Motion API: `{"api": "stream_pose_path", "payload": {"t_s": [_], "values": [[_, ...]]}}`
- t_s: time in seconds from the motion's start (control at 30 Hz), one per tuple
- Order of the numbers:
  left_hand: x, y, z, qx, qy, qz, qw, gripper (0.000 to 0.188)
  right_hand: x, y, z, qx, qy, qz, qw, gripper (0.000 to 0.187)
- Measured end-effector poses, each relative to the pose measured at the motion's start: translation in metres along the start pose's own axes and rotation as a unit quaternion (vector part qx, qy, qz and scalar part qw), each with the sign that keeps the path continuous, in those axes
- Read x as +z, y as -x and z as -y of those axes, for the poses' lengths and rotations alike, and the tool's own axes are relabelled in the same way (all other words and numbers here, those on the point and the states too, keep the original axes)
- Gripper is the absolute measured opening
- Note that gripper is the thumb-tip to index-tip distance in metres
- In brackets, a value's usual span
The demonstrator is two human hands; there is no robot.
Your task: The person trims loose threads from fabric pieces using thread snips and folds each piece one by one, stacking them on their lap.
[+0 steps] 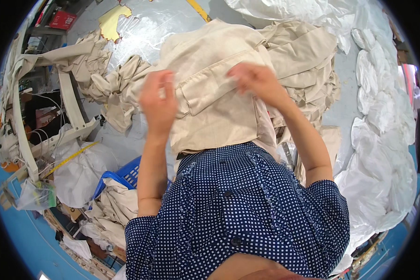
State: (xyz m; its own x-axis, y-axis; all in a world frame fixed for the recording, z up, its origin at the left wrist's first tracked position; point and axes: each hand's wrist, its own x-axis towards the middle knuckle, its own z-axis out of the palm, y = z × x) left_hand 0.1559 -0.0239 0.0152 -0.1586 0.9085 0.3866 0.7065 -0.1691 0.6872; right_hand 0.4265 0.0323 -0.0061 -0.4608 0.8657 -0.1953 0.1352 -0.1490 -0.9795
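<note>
Across my lap and up in front of me lies a beige cloth garment piece [219,126], with a folded, stitched band [210,91] running slantwise over it. My left hand [159,100] is at the left end of the band, blurred by motion; its thumb and fingers are bent, with a gap between them and nothing visible inside. Over the right part of the band is my right hand [256,83], fingers bent toward the cloth. Motion smears those fingertips, so whether they pinch the fabric cannot be made out.
Crumpled beige cloth lies in a heap [303,65] at the right and another [119,86] at the left. White plastic-like sheeting [378,172] fills the right side. A metal frame [72,95] stands at left, above a blue basket [128,173] beside more beige cloth.
</note>
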Motion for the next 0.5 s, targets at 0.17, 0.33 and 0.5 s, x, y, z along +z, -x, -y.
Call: {"api": "stream_pose_path", "payload": {"t_s": [0.17, 0.33, 0.5], "values": [[0.084, -0.012, -0.018, 0.087, -0.08, 0.127, 0.985, 0.017, -0.078, -0.011, -0.034, 0.108, 0.045, -0.175, 0.978, 0.042], [0.104, -0.014, -0.03, 0.105, 0.023, 0.205, 0.973, 0.019, -0.085, -0.019, -0.05, 0.178, 0.023, -0.168, 0.969, 0.044], [0.103, -0.007, -0.047, 0.172, 0.054, 0.205, 0.962, 0.022, -0.085, -0.024, -0.035, 0.176, -0.021, -0.085, 0.98, 0.041]]}}
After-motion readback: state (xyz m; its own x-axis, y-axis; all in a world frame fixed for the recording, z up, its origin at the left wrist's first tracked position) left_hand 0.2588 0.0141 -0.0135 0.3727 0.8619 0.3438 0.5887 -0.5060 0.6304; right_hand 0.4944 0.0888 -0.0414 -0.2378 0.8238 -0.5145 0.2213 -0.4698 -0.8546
